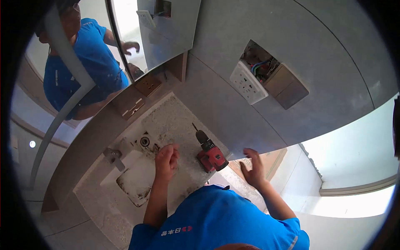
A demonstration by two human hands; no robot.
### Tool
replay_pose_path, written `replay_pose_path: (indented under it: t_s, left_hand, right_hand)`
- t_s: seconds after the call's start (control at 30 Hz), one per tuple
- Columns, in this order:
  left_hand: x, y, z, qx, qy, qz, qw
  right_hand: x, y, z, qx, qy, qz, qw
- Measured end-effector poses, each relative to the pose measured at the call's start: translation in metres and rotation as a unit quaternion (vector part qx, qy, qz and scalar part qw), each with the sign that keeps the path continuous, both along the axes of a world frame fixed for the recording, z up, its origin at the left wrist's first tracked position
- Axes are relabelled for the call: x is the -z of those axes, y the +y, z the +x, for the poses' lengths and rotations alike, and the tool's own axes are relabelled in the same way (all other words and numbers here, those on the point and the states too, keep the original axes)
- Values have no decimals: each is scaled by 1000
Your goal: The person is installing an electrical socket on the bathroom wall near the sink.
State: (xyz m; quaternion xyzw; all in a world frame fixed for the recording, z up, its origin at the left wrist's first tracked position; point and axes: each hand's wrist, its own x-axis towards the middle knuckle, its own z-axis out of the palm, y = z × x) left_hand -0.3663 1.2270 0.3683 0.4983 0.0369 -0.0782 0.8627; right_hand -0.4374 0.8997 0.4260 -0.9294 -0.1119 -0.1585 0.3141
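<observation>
My left hand [166, 161] hovers over the dusty washbasin counter [164, 114] with its fingers curled in. Whatever it holds, if anything, is hidden. Off the counter's right end, my right hand [254, 168] is held in the air, fingers and thumb apart, nothing in it. Between the hands a red and black cordless drill [213, 156] rests on the counter, its bit pointing toward the wall. On the wall, a white socket plate [248, 83] hangs loose beside an open wall box [259, 56] with coloured wires. A brown plate [287, 85] juts out at the box's right side.
A mirror cabinet [166, 33] hangs at upper left, with a brown shelf [100, 125] below it holding brown sockets. The basin [135, 183] is dirty, with a tap [113, 156] at its left. A round fitting [144, 141] sits on the counter near the basin.
</observation>
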Motion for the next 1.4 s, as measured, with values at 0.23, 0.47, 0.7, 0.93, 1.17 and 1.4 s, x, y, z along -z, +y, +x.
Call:
replay_pose_path:
  t_s: [0.23,0.47,0.7,0.93,1.17,1.4]
  left_hand:
    - [-127,-33,41,62,-294,119,946]
    - [-224,-126,70,-121,-513,465,711]
    - [-215,-140,89,-149,-449,510,718]
    - [-192,-142,94,-150,-531,529,645]
    - [-175,-151,98,-187,-594,513,591]
    - [-157,-159,108,-234,-641,461,568]
  right_hand:
    - [63,40,9,-64,77,41,994]
    - [95,58,21,-73,89,230,966]
    - [128,62,30,-125,173,426,879]
    - [151,61,47,-153,126,128,972]
    - [139,65,43,-123,226,235,937]
    - [159,63,48,-143,205,196,948]
